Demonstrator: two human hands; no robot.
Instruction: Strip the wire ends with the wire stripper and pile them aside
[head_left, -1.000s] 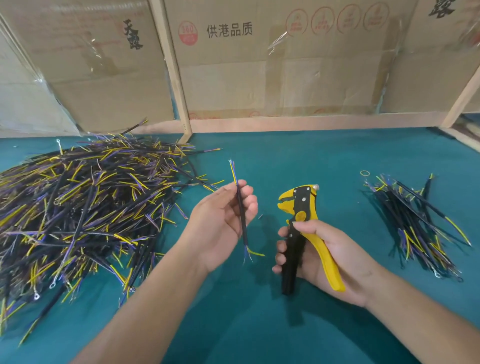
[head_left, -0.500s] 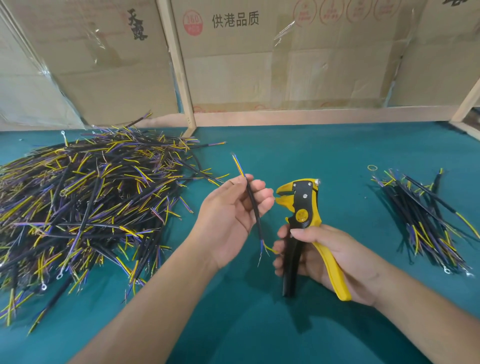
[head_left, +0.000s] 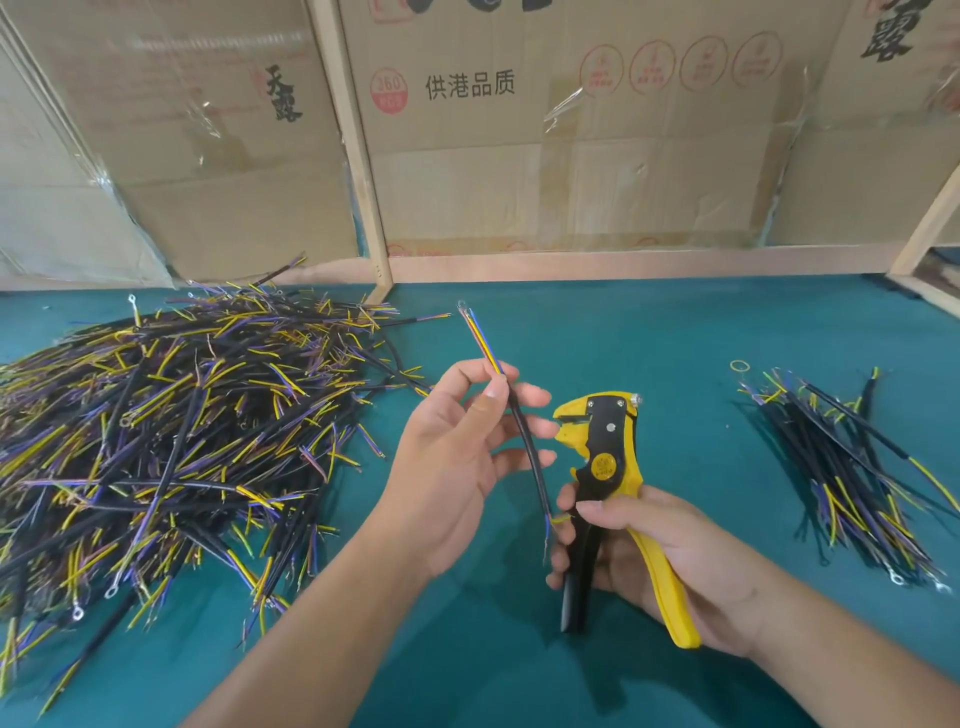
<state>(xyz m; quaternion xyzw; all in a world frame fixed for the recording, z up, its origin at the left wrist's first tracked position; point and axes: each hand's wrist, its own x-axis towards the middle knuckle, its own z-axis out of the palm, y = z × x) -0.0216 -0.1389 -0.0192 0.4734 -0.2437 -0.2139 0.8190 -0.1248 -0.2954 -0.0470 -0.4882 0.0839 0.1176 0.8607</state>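
At frame centre, a black wire (head_left: 525, 441) is pinched near its upper end by the left hand (head_left: 457, 462); its lower end lies just beside the right hand (head_left: 660, 556), whose grip is clenched around the wire stripper (head_left: 605, 467). Wire piles are seen left (head_left: 171, 441) and right (head_left: 841, 467) on the green surface (head_left: 649, 338).

The big wire heap (head_left: 156, 441) runs off the picture's left edge; both forearms leave the bottom edge. The right hand (head_left: 670, 566) hides the wire stripper (head_left: 608, 467) handles' middle.
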